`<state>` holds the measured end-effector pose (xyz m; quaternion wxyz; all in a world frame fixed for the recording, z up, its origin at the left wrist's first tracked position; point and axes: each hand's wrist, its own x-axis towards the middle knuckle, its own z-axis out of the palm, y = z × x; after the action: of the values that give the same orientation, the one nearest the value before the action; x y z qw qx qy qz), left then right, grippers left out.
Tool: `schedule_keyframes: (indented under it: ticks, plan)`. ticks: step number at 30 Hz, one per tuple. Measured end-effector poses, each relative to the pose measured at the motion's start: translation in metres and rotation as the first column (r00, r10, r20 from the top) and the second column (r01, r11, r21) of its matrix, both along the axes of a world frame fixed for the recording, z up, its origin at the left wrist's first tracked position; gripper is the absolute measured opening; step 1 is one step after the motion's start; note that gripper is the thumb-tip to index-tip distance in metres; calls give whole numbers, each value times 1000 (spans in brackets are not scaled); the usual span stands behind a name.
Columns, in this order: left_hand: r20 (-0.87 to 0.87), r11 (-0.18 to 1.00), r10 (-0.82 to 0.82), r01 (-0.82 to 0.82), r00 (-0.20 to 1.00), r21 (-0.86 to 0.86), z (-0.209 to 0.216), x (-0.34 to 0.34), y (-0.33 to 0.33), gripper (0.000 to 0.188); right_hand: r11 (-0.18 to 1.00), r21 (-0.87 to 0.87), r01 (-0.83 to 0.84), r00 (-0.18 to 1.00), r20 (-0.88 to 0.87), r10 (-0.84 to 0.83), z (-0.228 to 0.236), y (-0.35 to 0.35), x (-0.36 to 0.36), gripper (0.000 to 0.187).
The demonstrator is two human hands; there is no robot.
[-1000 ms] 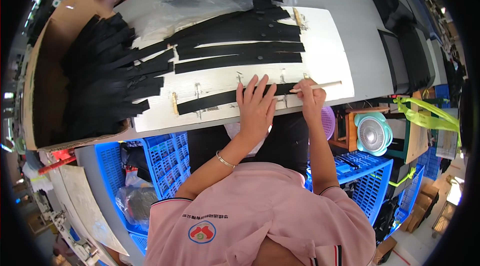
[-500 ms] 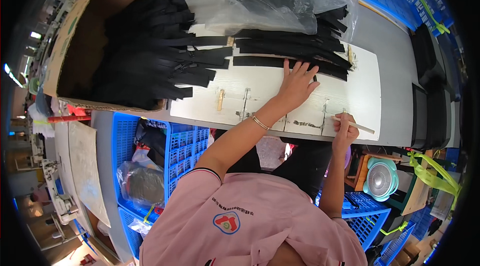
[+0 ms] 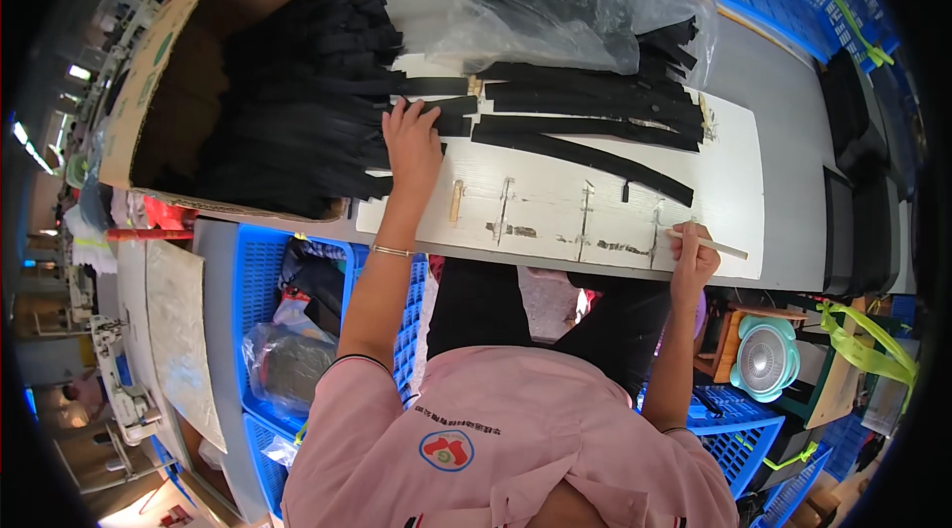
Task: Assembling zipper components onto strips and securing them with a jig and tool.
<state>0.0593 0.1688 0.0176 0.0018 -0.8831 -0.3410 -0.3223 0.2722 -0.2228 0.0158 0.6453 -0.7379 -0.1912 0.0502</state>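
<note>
Left hand (image 3: 412, 143) reaches over the strip ends that jut from the cardboard box (image 3: 157, 82) onto the left edge of the white board (image 3: 732, 156); fingers slightly spread and bent, touching or just above the fabric, and whether they pinch a strip I cannot tell. Right hand (image 3: 691, 255) holds a pale pen-like stick (image 3: 726, 247) between thumb and fingers, at the board's near edge toward its near right corner. Black strips: a dense bundle (image 3: 297, 97) fills the box at the left of the grey worktop (image 3: 788, 117); a laid group (image 3: 585, 104) runs across the far half of the board; one slanted strip (image 3: 605, 164) lies closest to the near half, its right end angled toward the near edge, a small dark tab (image 3: 626, 193) just beside it. Judgement: step in hand looks like fetching a strip from the bundle, with the marking tool kept ready; the next move seems to call for separating a single strip and bringing it to the small tan stop (image 3: 456, 201) and dark marks on the board's near half. Possible obstacles: overlapping strip ends could drag neighbours along; a clear plastic bag (image 3: 555, 7) covers part of the far strips. Black blocks (image 3: 838, 231) stand at the worktop's right edge.
</note>
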Motion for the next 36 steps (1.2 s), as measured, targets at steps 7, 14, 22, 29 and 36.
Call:
schedule_keyframes:
  ticks: [7,14,22,29,36]
  plan:
    - [48,955,-253,257,966,-147,38,-2,-26,23,1000,-7,9,1000,-9,-9,-7,-4,2,27]
    - [131,618,-604,566,786,-546,42,47,-150,20,999,40,-26,1000,9,25,7,3,-4,27]
    - [255,476,-703,705,664,-525,18,97,-223,33,873,-487,-22,759,560,332,7,-2,-56,36]
    - [230,597,-680,708,696,-377,2,66,-215,34,700,-705,114,689,564,455,-4,-35,-42,65]
    - [-31,828,-496,462,868,-317,5,11,-210,47,669,-715,202,714,575,399,2,-40,-24,65]
